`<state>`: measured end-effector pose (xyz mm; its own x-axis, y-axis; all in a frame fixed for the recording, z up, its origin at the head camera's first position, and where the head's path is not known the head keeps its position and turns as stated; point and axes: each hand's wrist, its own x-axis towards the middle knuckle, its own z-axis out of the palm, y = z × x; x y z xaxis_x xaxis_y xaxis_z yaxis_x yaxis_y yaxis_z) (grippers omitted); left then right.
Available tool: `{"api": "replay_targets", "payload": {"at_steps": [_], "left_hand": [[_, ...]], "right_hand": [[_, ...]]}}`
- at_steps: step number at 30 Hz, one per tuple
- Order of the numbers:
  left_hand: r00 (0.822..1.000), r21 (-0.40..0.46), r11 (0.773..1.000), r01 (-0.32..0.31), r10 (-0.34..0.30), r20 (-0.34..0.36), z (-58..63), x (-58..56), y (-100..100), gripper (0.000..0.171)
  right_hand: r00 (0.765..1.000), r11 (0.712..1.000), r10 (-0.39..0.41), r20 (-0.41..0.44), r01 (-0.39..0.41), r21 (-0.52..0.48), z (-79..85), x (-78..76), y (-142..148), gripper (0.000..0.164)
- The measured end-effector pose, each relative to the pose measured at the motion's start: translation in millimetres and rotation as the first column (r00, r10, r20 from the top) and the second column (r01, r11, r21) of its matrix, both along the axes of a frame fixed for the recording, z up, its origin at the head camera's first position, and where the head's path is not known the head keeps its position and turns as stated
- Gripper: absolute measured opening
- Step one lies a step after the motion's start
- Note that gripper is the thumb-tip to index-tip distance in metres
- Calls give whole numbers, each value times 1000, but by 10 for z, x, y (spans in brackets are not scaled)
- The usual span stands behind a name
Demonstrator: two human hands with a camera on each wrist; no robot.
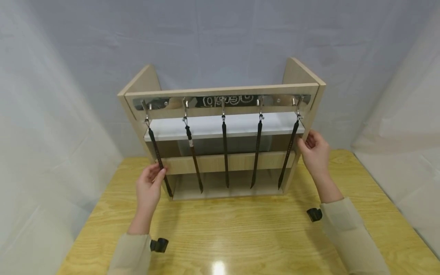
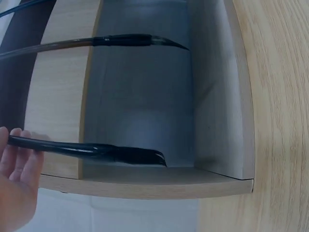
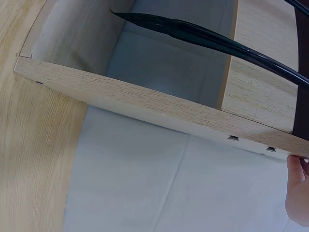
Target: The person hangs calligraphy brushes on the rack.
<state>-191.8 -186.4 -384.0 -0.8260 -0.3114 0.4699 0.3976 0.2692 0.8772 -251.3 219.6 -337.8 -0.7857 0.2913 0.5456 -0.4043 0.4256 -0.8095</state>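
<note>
A small wooden shelf [image 1: 227, 162] stands upright on the table. Several dark calligraphy brushes hang by loops from the metal hook rail [image 1: 182, 102] along its upper front, tips down. My left hand [image 1: 149, 185] is at the shelf's lower left, thumb and fingers on either side of the leftmost calligraphy brush [image 2: 87, 150], pinching it partway down. That brush's loop is still on its hook. My right hand [image 1: 315, 152] grips the edge of the shelf's right side panel [image 3: 145, 99], beside the rightmost brush [image 1: 288, 154]. Its thumb shows at the panel edge; the other fingertips are partly hidden.
A white board [image 1: 213, 125] crosses the shelf behind the brushes. Yellow wood-grain table [image 1: 233, 225] extends in front. Pale cloth [image 1: 220, 42] hangs behind and at both sides. Black wrist-camera mounts [image 1: 159, 245] stick out from the sleeves.
</note>
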Motion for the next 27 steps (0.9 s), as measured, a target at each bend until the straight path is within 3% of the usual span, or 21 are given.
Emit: {"api": "replay_targets", "payload": {"at_steps": [8, 27], "left_hand": [[999, 40, 999, 5, -3, -32, -65, -87, -20, 19], [999, 65, 998, 7, -4, -46, -65, -108, -7, 18]], "right_hand": [[1000, 1000, 0, -12, 0, 10, -16, -7, -2, 28], [1000, 1000, 7, 3, -6, -22, 2, 9, -11, 27]]}}
